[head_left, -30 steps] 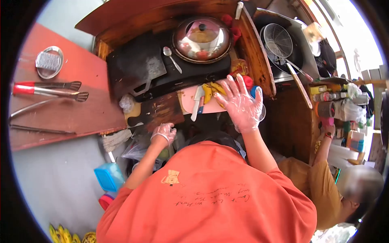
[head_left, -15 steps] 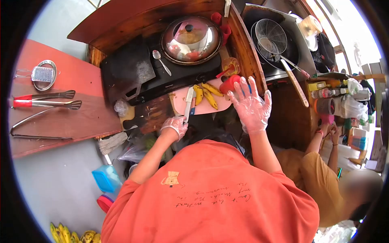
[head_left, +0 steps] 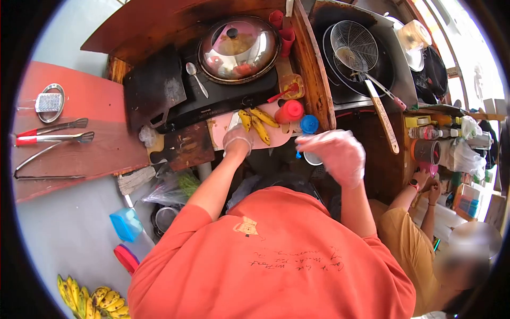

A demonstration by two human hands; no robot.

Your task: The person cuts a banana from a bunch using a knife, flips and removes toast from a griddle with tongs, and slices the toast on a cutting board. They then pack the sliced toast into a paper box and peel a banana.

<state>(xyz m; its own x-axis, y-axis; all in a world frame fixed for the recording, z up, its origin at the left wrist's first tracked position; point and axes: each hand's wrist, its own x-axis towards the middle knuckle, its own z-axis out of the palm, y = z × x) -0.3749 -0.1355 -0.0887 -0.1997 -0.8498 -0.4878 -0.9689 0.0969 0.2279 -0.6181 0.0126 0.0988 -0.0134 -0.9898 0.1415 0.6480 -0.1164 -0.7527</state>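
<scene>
My left hand point(head_left: 238, 141), in a clear plastic glove, is closed at the near edge of the pink cutting board point(head_left: 218, 131). It covers the handle of the knife point(head_left: 234, 120), whose pale blade shows beyond the fingers. Several small yellow bananas point(head_left: 260, 128) lie on the board just right of the blade. My right hand point(head_left: 337, 155), also gloved, is raised right of the board, blurred, with fingers stretched leftward and nothing visible in them. Near its fingertips are a blue-capped bottle point(head_left: 309, 124) and a red bottle point(head_left: 289, 111).
Beyond the board, a lidded pan point(head_left: 239, 50) sits on a black stove with a spoon point(head_left: 197, 80). Tongs point(head_left: 56, 138) and a grater point(head_left: 49, 102) lie on the red table at left. At right, a wok holds a wire strainer point(head_left: 354, 45). A co-worker point(head_left: 404, 239) is at lower right.
My left hand has moved forward with the knife onto the board, beside the bananas. The spread right hand has turned sideways, its fingers drawn together, uncovering the blue-capped bottle.
</scene>
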